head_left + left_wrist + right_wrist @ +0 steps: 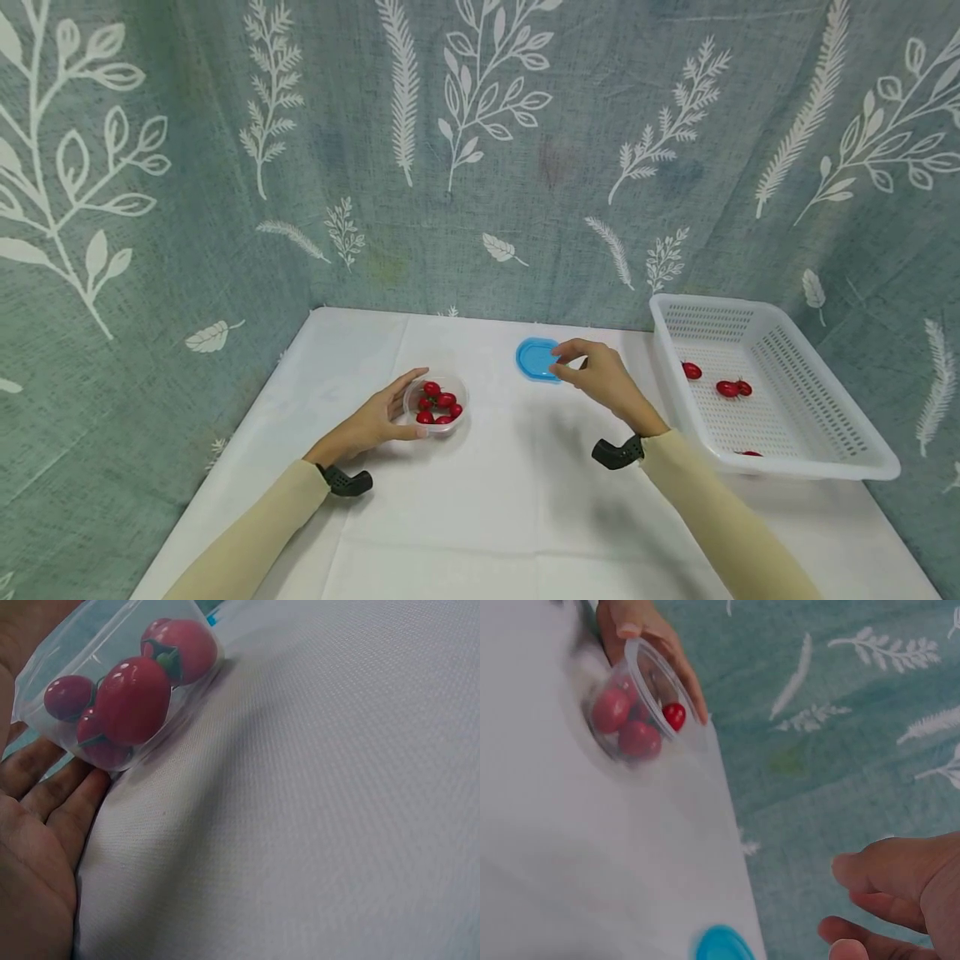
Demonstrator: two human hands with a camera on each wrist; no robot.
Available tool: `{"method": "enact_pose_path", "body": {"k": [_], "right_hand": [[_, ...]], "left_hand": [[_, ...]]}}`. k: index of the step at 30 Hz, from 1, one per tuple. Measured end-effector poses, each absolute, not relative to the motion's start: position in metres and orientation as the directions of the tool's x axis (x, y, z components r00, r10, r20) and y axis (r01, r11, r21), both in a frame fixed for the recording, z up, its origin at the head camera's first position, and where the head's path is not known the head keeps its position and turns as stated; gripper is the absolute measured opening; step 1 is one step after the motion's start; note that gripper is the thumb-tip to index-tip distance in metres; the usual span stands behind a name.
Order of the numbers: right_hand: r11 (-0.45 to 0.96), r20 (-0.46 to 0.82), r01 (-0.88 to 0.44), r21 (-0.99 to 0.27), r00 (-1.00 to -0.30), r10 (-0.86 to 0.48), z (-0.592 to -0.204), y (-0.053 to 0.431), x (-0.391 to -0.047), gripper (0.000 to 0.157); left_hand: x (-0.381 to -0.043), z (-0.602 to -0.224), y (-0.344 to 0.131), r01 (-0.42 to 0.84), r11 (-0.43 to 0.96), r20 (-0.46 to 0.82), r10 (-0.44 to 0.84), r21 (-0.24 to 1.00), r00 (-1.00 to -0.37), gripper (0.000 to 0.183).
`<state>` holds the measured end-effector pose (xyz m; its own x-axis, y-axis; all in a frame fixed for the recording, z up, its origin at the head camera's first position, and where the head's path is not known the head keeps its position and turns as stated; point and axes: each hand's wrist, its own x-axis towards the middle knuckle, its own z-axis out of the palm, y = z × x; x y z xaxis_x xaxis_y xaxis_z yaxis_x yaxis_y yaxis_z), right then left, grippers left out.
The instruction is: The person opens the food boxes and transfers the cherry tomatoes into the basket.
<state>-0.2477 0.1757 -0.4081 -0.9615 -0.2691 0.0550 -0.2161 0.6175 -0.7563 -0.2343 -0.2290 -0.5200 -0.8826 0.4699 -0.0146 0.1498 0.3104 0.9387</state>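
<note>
My left hand (372,425) holds a round clear plastic tub (452,382) on the table, with the thumb on its near side and the fingers along its far left. Several cherry tomatoes (133,701) with green stems lie inside the tub. To the right and farther back is a blue lid (534,360), flat on the cloth. Over the lid's right edge in the head view hovers my right hand (598,375), its thumb and fingers bent with a gap between them. In the right wrist view, the lid (724,946) shows apart from those fingers.
A white perforated basket (780,450) stands at the right, with a few cherry tomatoes (727,389) in it. White cloth (450,517) covers the table. A grey-green leaf-patterned curtain (480,233) hangs behind and along both sides.
</note>
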Motion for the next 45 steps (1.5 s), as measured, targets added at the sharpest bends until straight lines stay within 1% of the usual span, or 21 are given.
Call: {"method": "enact_pose_path", "body": {"k": [6,16,19,24,30,33,37,42,45], "right_hand": [[0.604,0.055,-0.247,-0.758,-0.947,-0.318,-0.417,0.149,-0.247,0.029],[0.565,0.05,-0.288,-0.773,-0.916,-0.398,-0.437,0.101,-0.239,0.021],[0.559,0.043,-0.329,-0.761,-0.886,-0.462,-0.442,0.09,-0.237,0.024],[0.528,0.053,-0.423,-0.736,-0.814,-0.578,-0.45,0.075,-0.237,0.029],[0.517,0.117,-0.479,-0.709,-0.804,-0.584,-0.453,0.063,-0.236,0.028],[0.507,0.119,-0.49,-0.709,-0.792,-0.599,-0.453,0.058,-0.234,0.029],[0.487,0.089,-0.502,-0.715,-0.756,-0.649,-0.454,0.048,-0.234,0.033],[0.483,0.002,-0.503,-0.717,-0.694,-0.72,-0.458,0.038,-0.233,0.041],[0.501,-0.044,-0.491,-0.713,-0.681,-0.731,-0.461,0.033,-0.231,0.047]], "left_hand": [[-0.234,-0.52,-0.23,0.149,0.312,-0.012,0.461,0.938,-0.887,0.109],[-0.234,-0.521,-0.229,0.148,0.285,-0.003,0.47,0.947,-0.883,0.107],[-0.234,-0.521,-0.228,0.146,0.283,-0.004,0.469,0.948,-0.883,0.107],[-0.234,-0.521,-0.228,0.148,0.294,-0.006,0.467,0.944,-0.884,0.107],[-0.237,-0.524,-0.231,0.153,0.298,-0.01,0.48,0.942,-0.877,0.106],[-0.238,-0.526,-0.232,0.161,0.294,-0.003,0.488,0.942,-0.873,0.104],[-0.238,-0.525,-0.232,0.172,0.297,0.006,0.487,0.939,-0.874,0.103],[-0.237,-0.524,-0.232,0.176,0.283,0.014,0.495,0.943,-0.869,0.105],[-0.237,-0.523,-0.232,0.176,0.274,0.015,0.503,0.945,-0.864,0.105]]}}
